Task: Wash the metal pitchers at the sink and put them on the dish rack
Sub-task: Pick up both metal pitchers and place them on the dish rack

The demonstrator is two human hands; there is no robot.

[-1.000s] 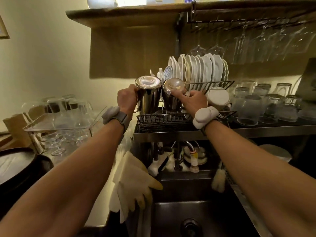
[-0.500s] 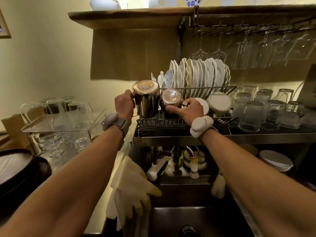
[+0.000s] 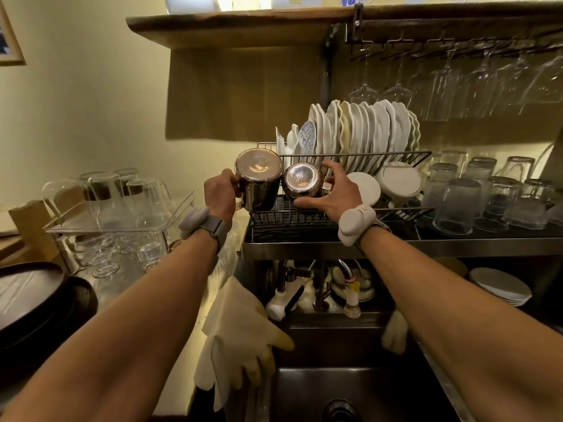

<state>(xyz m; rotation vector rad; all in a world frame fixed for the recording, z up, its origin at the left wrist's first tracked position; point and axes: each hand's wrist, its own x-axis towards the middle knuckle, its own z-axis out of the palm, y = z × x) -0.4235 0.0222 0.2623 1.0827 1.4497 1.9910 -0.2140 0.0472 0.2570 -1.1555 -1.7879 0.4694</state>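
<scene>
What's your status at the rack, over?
Left hand shut on big pitcher, upside down on rack. Right hand open around small pitcher, also upside down on rack. Nothing in the way.

Both arms out; L hand [image 3: 220, 193] fisted, R hand [image 3: 336, 193] splayed.

Nothing here can be read. No letters, numbers or brand marks show on the upturned metal pitchers [image 3: 258, 178], on the plates in the dish rack [image 3: 344, 155] or on the glasses around it. The blue pattern on one small plate [image 3: 307, 136] is decoration, not lettering. The bands on both wrists are plain, and the framed picture [image 3: 9, 35] at the left edge is cut off and too blurred to show any writing.
</scene>
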